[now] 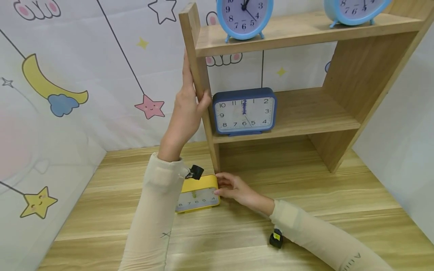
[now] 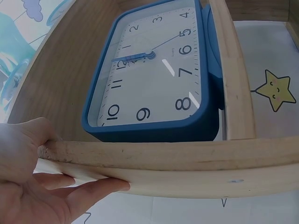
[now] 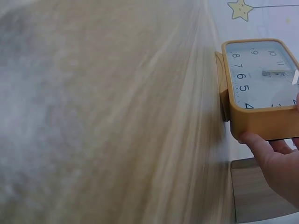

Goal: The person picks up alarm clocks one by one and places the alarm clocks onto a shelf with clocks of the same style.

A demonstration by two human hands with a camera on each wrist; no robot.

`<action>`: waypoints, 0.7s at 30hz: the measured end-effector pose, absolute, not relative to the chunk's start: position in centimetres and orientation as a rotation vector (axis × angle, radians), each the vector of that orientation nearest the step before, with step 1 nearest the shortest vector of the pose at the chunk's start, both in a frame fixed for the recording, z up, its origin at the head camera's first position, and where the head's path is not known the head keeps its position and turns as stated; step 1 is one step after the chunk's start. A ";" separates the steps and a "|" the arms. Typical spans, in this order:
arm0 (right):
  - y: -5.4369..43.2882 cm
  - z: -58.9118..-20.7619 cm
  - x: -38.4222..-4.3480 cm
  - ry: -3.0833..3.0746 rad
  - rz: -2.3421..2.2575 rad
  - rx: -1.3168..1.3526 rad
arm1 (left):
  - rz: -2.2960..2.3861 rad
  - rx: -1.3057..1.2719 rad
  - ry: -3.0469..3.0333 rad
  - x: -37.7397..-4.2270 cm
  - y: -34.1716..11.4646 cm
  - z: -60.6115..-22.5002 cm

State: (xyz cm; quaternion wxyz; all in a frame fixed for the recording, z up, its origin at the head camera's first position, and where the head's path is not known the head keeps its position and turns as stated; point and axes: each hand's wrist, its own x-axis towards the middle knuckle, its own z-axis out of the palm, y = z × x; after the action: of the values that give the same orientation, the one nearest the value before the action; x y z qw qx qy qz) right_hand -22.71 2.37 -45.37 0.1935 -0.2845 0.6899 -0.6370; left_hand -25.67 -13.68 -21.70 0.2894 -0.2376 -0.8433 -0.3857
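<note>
My left hand grips the left upright of a wooden shelf unit, thumb on the inner side and fingers along the outside; the left wrist view shows this hold on the panel's edge. Close by that thumb, a blue square-cornered clock stands on the middle shelf. Down on the table, my right hand holds the right end of a yellow clock, beside the foot of the upright. In the right wrist view the thumb lies against the yellow casing and other fingers reach behind it. My left sleeve partly covers this clock in the head view.
Two light-blue round clocks, one at the left and one at the right, stand on the upper shelf. The unit's right side panel meets the wood-grain table. Behind hangs a white backdrop with printed stars and a moon.
</note>
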 end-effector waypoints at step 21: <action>3.6 -45.1 -22.0 1.863 -1.828 -0.753 | -1.034 -0.633 -2.251 -25.8 -13.7 -21.7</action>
State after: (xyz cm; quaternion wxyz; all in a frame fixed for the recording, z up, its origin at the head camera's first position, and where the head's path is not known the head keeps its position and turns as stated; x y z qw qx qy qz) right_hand -22.01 3.65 -45.13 0.2112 -0.2710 0.6703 -0.6577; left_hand -25.80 -13.73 -21.66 0.2882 -0.2372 -0.8430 -0.3873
